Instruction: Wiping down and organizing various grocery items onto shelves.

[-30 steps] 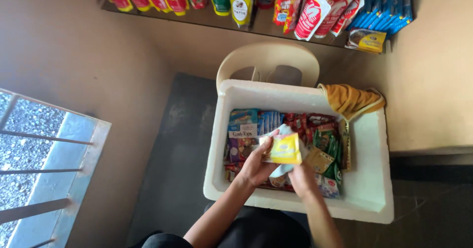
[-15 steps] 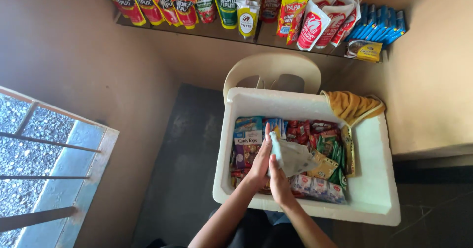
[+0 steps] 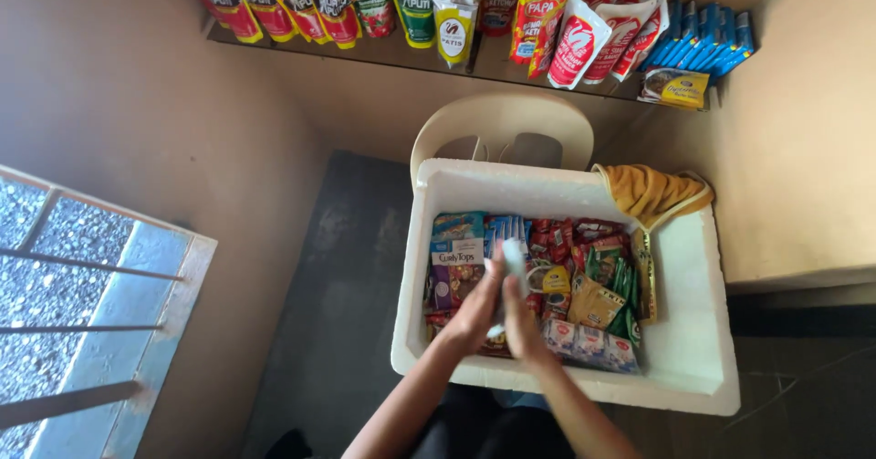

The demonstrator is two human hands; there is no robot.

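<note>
A white foam box (image 3: 693, 368) sits in front of me, packed with several small snack and sachet packets (image 3: 584, 267). My left hand (image 3: 474, 311) and my right hand (image 3: 523, 324) are pressed together over the box's near left part. Between them stands a thin pale packet (image 3: 513, 260), seen edge-on and blurred. Both hands grip it. Blue, red, green and yellow packets lie around the hands.
A cream plastic chair (image 3: 505, 127) stands behind the box. A mustard cloth (image 3: 650, 192) hangs over the box's far right corner. A shelf (image 3: 511, 62) of sauce pouches runs along the back wall. A metal grille (image 3: 64, 322) is at the left.
The yellow packet that I held flat a second ago is gone from my hands. My hands have closed together on a pale packet, now turned edge-on. The view has tilted down slightly.
</note>
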